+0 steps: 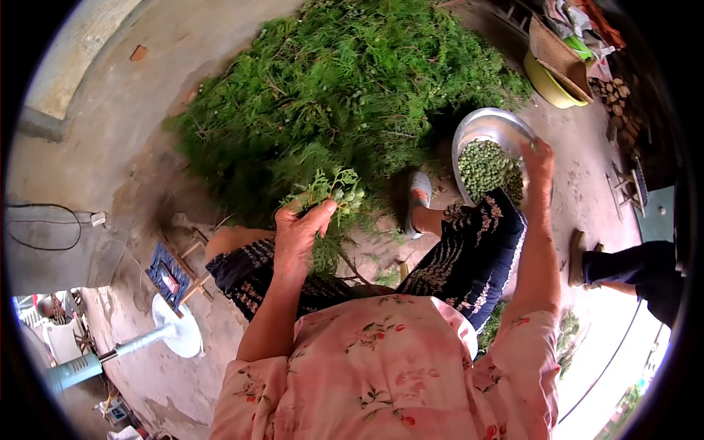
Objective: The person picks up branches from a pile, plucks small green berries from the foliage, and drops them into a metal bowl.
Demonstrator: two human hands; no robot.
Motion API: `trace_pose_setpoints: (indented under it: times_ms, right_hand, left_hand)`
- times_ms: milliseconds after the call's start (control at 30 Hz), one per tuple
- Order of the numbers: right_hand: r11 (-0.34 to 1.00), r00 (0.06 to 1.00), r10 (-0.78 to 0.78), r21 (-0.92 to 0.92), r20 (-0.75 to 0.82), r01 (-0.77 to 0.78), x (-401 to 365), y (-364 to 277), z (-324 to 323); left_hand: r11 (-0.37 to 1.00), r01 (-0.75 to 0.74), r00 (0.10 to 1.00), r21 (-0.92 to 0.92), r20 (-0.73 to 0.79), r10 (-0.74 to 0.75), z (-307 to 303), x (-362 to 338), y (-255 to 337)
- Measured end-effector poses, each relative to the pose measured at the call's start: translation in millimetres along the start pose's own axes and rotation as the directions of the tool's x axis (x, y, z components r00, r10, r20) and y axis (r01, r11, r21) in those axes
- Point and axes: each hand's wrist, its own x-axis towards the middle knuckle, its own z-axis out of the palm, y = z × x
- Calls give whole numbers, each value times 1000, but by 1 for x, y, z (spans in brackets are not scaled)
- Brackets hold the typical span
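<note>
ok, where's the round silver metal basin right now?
Head view, right of centre: the round silver metal basin is beside the large green leafy pile, right hand at its right rim.

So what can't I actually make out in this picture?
All in the head view:
Metal bowl: bottom hidden by the small green pieces.
Sprig: held part hidden by the left hand.
Right hand: whether it grips the bowl's rim is unclear.
Ground under the branch pile: covered by greenery.
Other person: upper body cut off by the right edge.
</note>
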Motion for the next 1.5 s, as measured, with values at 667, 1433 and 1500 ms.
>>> trace_pose_setpoints:
  times_ms: [667,1433,1500]
  right_hand:
    - [607,866,-363,792,343,-59,-140,-259,-18]
    - [267,730,-341,806,592,-529,-167,-279,3]
    - [287,753,-348,828,558,-481,-167,-279,4]
  left_hand:
    - [999,41,999,8,-36,-41,25,-5,8]
    - [997,60,998,-57,-9,-61,16,-10,16]
    - [997,69,998,-25,-12,-69,16,-11,14]
